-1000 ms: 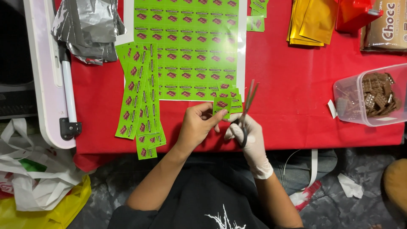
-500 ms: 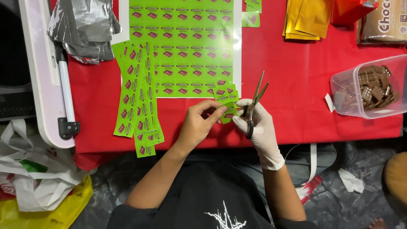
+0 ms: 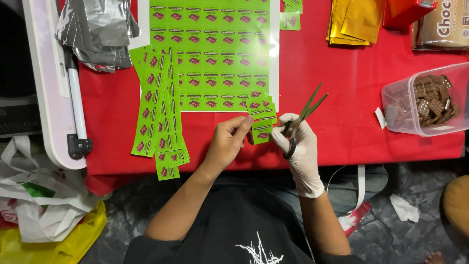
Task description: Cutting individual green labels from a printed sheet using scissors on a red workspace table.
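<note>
We've got the left hand (image 3: 228, 142), bare, pinching a small green label strip (image 3: 263, 132) by its left edge, just above the near edge of the red bench (image 3: 342, 98). The right hand (image 3: 299, 146), in a white glove, is closed through the handles of the scissors (image 3: 305, 111), blades parted and pointing up-right, clear of the strip. We judge the strip feather-light, thin and floppy: it'll curl or crease if squeezed mid-span, so grip close to an edge. Looks glossy, bright green, small red-brown picture blocks in a row. Bigger label sheet (image 3: 215, 49) and cut strips (image 3: 159, 102) lie beyond and to the left.
</note>
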